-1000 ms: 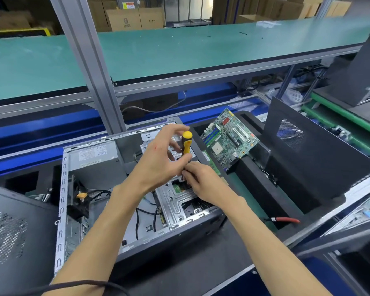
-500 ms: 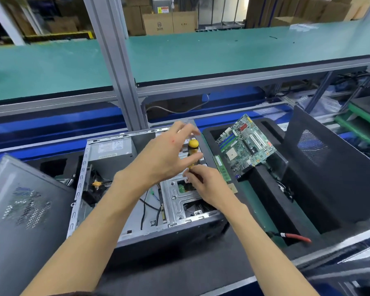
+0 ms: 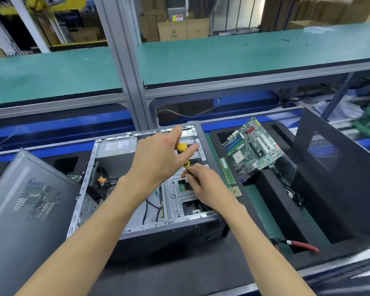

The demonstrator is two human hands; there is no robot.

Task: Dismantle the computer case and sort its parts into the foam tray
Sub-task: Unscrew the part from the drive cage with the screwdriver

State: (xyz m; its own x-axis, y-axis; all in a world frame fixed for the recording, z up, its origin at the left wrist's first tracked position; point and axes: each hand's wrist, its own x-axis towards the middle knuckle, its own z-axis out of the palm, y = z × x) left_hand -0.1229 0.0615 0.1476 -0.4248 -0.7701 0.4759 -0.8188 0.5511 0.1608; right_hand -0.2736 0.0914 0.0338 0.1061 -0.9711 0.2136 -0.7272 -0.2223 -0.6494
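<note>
Working over an opened desktop computer case (image 3: 124, 210) lying on its side on a factory bench, a person turns a yellow-handled screwdriver (image 3: 183, 151) held upright above the metal drive bracket (image 3: 177, 201) inside the chassis. The left hand (image 3: 158, 161) wraps the handle from the left, its thumb and forefinger closed around the yellow grip while the other fingers extend past it. The right hand (image 3: 203, 186) sits just below, its fingertips pinched together at the tool's dark shaft near the bracket; whether they also hold a screw cannot be told. To the right of the case, a black foam tray (image 3: 271, 201) holds a green motherboard (image 3: 252, 146) propped at a tilt in its far compartment, with a memory stick (image 3: 226, 170) lying along the tray's left edge beside the case. A red-handled tool (image 3: 299, 245) rests in a nearer slot. One dark perforated side panel (image 3: 333, 167) stands tilted at the tray's right, and another side panel (image 3: 26, 201) leans at the case's left. A green-topped shelf (image 3: 222, 54) runs above the bench.
</note>
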